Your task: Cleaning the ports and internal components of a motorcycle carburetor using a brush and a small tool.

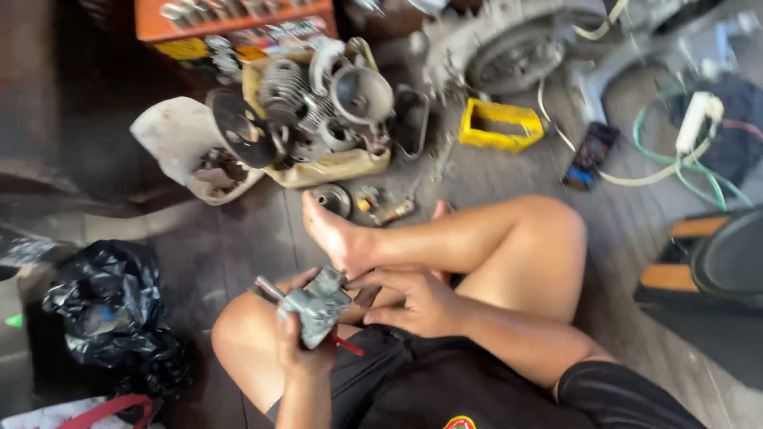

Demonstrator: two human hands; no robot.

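I sit cross-legged on a dark wooden floor. My left hand (306,349) grips a small grey metal engine part, a carburettor-like casting (316,302), held above my left knee. My right hand (417,302) reaches in from the right, its fingers touching the upper right side of the casting. A thin red piece (348,346) shows just under the casting, against my black shorts. My bare foot (338,234) lies just beyond the hands.
A yellowish tub of engine parts (326,111) stands ahead, a yellow frame (501,125) to its right, a tyre (509,48) behind. Small metal parts (373,205) lie near my foot. A phone (590,155) and cables lie right; a black bag (111,314) lies left.
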